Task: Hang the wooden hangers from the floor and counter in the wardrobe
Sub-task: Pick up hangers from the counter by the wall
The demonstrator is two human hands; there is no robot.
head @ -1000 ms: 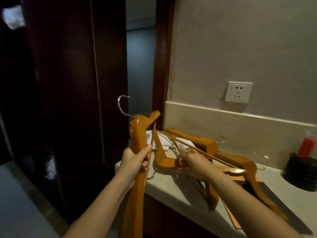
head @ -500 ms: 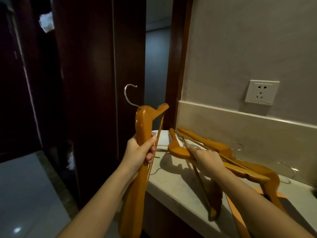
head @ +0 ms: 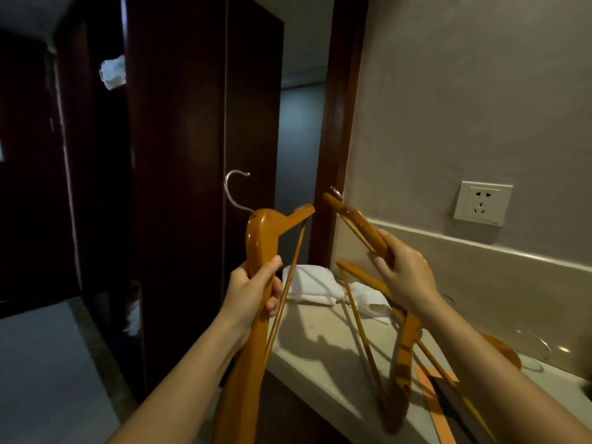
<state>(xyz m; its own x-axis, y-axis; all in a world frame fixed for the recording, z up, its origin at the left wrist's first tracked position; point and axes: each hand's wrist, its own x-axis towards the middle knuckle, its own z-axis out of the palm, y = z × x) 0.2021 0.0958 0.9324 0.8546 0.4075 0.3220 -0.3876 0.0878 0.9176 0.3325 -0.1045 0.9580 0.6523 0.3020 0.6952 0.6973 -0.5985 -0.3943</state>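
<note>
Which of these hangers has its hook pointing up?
The hanger gripped by the left hand: its metal hook stands clear above the wood. The right hand holds a tilted hanger; a third hanger lies flat on the counter.

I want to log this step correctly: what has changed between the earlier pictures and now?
The right hand, gripping a wooden hanger on the counter, has raised it; its upper end now points up toward the door frame. Whether its lower end left the counter is unclear. The left hand still grips the other hanger upright, hook on top; the white towels stay put.
</note>
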